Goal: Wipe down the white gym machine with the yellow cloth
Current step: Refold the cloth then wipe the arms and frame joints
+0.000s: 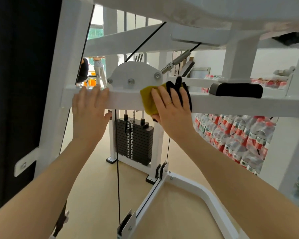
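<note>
The white gym machine (126, 100) fills the view, with a horizontal crossbar at hand height and a pulley cover plate above it. The yellow cloth (148, 99), with a black edge, is draped over the front of that crossbar. My right hand (171, 107) lies flat on the cloth and presses it against the bar, fingers straight and thumb under the cloth's lower edge. My left hand (89, 109) rests flat on the bare crossbar to the left, fingers straight, holding nothing.
A black weight stack (135, 140) stands behind the bar, and black cables (117, 161) run down in front of it. A black pad (238, 90) sits on the bar at right. Packs of water bottles (235, 135) pile up on the right. A dark panel (16, 83) borders the left.
</note>
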